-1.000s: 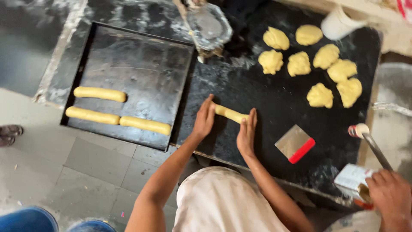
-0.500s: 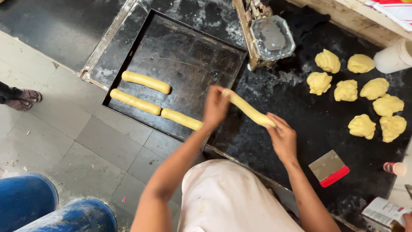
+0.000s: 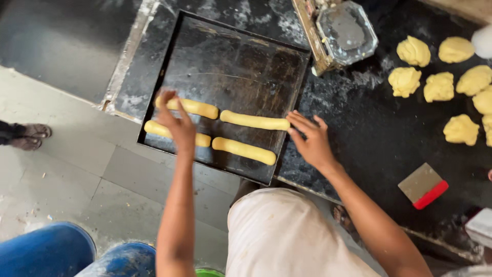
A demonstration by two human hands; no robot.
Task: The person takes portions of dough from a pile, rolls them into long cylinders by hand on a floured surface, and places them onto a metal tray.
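A black baking tray [image 3: 230,56] lies on the dark floured counter and carries several yellow dough logs in two rows. The newest dough log [image 3: 254,120] lies in the far row on the right. My right hand [image 3: 309,139] hovers open at that log's right end, fingertips touching or almost touching it. My left hand [image 3: 177,120] is open above the two left logs [image 3: 197,107], holding nothing.
Several yellow dough lumps [image 3: 441,82] sit on the counter at the right. A clear lidded box [image 3: 346,32] stands behind the tray. A metal scraper with a red handle [image 3: 423,185] lies near the counter's front edge. Someone's sandalled foot [image 3: 28,136] is at the left.
I carried the rolled dough log from the counter over to the tray and laid it in the far row. Both hands have let it go.
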